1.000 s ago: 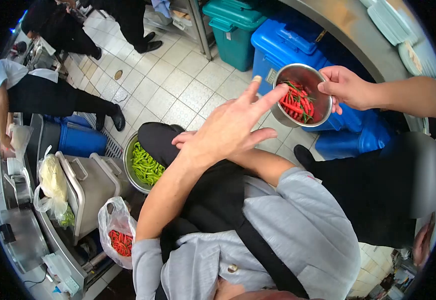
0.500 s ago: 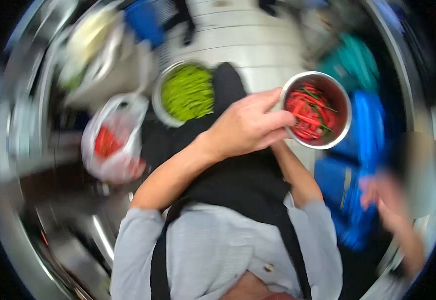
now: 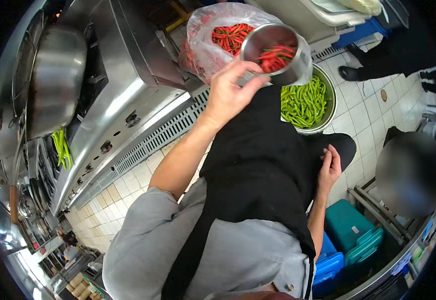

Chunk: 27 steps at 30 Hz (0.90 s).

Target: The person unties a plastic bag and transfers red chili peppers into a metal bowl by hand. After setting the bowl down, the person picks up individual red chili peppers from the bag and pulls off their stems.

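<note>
My left hand [image 3: 230,92] holds a steel cup [image 3: 294,76] by its near left rim, thumb and fingers pinching the wall. Red chillies [image 3: 277,58], somewhat blurred, lie inside it. The cup hangs over the right part of a clear plastic bag [image 3: 198,37] of red chillies [image 3: 230,36]. Just beyond my knees stands a metal bowl [image 3: 334,102] of green chillies [image 3: 305,102], partly hidden by the cup and the black apron. Over my right thigh, my right hand [image 3: 330,167] has loosely bent fingers, slightly apart, with nothing visible between them.
A steel stove [image 3: 123,100] with a large pot [image 3: 58,82] and several green chillies [image 3: 61,148] runs along the left. Green [image 3: 348,225] and blue [image 3: 328,267] bins are at the lower right. Another person's dark-clothed legs [image 3: 393,55] show at the upper right.
The view has swung round. My left hand has carried the cup from the right side over to the chilli bag. My right hand, earlier hidden behind the cup, now shows over my thigh.
</note>
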Each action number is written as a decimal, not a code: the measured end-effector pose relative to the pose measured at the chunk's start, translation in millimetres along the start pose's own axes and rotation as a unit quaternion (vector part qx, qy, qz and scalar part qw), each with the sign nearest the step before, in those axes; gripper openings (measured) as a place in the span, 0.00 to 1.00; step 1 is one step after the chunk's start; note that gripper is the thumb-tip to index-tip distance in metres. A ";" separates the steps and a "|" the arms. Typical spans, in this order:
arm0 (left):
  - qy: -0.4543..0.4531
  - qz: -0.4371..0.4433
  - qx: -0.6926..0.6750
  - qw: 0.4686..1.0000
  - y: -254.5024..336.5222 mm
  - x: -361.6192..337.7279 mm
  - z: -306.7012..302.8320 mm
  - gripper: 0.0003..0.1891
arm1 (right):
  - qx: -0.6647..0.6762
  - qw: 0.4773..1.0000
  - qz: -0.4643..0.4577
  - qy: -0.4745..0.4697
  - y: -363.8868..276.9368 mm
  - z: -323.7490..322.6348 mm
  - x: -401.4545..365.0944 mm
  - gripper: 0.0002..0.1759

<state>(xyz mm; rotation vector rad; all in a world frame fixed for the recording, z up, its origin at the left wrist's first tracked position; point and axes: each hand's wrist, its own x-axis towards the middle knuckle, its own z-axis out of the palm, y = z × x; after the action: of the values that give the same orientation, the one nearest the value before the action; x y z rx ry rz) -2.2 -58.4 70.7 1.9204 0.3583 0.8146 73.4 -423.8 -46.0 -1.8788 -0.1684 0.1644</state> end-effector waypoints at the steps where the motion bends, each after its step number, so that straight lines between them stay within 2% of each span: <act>1: -0.004 -0.046 -0.020 0.999 -11.6 -1.7 -5.3 0.10 | 0.007 1.000 0.010 -0.026 -4.4 8.5 2.8 0.14; 2: -0.009 -0.092 -0.041 0.995 -20.3 -3.5 -10.8 0.09 | 0.023 0.999 0.004 -0.044 -8.3 20.3 7.3 0.15; 3: -0.008 -0.097 -0.043 0.994 -25.3 -5.8 -15.1 0.09 | 0.035 0.995 0.031 -0.087 -17.3 32.6 13.2 0.16; 4: -0.021 -0.059 -0.053 0.997 -27.6 -10.5 -17.0 0.11 | 0.043 0.989 0.058 -0.128 -28.4 42.8 19.2 0.18; 5: -0.033 -0.019 -0.064 0.997 -28.4 -14.8 -17.5 0.12 | 0.113 0.977 0.097 -0.153 -40.3 58.4 24.4 0.21; 6: -0.031 -0.024 -0.072 0.997 -24.8 -16.9 -16.8 0.12 | 0.181 0.958 0.135 -0.177 -52.2 75.6 29.9 0.25; 8: -0.034 0.040 -0.058 0.997 -10.2 -15.6 -17.7 0.14 | 0.312 0.898 0.167 -0.260 -72.1 108.0 42.6 0.36; 11: -0.041 0.050 -0.066 0.996 -9.3 -17.4 -19.5 0.15 | 0.382 0.822 0.193 -0.375 -102.0 144.8 57.3 0.53; 12: -0.039 0.061 -0.065 0.995 -11.1 -18.0 -19.6 0.15 | 0.376 0.824 0.195 -0.375 -112.2 150.8 62.3 0.53; 14: -0.042 0.058 -0.060 0.996 -13.8 -19.5 -22.0 0.15 | 0.489 0.724 0.254 -0.415 -128.1 165.6 72.0 0.56; 15: -0.048 0.052 -0.063 0.996 -13.2 -20.4 -22.6 0.15 | 0.568 0.620 0.245 -0.482 -125.1 174.6 81.5 0.57; 16: -0.054 0.046 -0.064 0.995 -13.4 -20.6 -23.6 0.15 | 0.566 0.618 0.249 -0.485 -128.3 182.0 81.4 0.57; 18: -0.048 0.035 -0.083 0.995 -19.3 -19.0 -27.9 0.16 | 0.625 0.643 0.337 -0.287 -151.8 200.5 77.8 0.52; 19: -0.055 0.042 -0.076 0.995 -22.5 -18.1 -32.1 0.18 | 0.614 0.634 0.281 -0.376 -137.0 202.6 83.6 0.51; 20: -0.063 0.049 -0.070 0.994 -23.1 -16.1 -35.5 0.20 | 0.612 0.634 0.284 -0.379 -142.6 207.8 85.2 0.51; 21: -0.059 0.047 -0.069 0.995 -20.8 -14.8 -38.5 0.20 | 0.625 0.639 0.308 -0.326 -152.0 213.7 85.9 0.50; 22: -0.005 0.035 -0.022 0.999 -15.7 -13.5 -41.8 0.25 | 0.637 0.641 0.330 -0.271 -157.3 218.2 87.1 0.50; 23: 0.047 0.023 0.026 0.998 -13.2 -11.8 -44.8 0.30 | 0.603 0.666 0.305 -0.316 -155.2 218.2 94.1 0.48; 24: 0.112 -0.010 0.006 0.994 -33.2 -18.2 -39.4 0.42 | 0.567 0.687 0.280 -0.358 -153.6 217.3 102.4 0.47; 25: 0.199 -0.090 -0.055 0.974 -51.2 -23.1 -31.2 0.46 | 0.556 0.703 0.286 -0.339 -153.8 218.1 108.8 0.45; 26: 0.283 -0.168 -0.116 0.937 -60.6 -19.6 -22.3 0.50 | 0.508 0.754 0.279 -0.310 -165.0 220.8 110.7 0.42; 27: 0.326 -0.249 -0.226 0.884 -61.8 -10.6 -15.9 0.54 | 0.486 0.766 0.267 -0.326 -160.5 221.4 117.1 0.40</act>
<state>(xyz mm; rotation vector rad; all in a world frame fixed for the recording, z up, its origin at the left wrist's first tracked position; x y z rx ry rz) -14.8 -24.3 17.3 1.0052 0.9349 1.0582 138.9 -145.2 35.3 -0.7067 0.0072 1.0888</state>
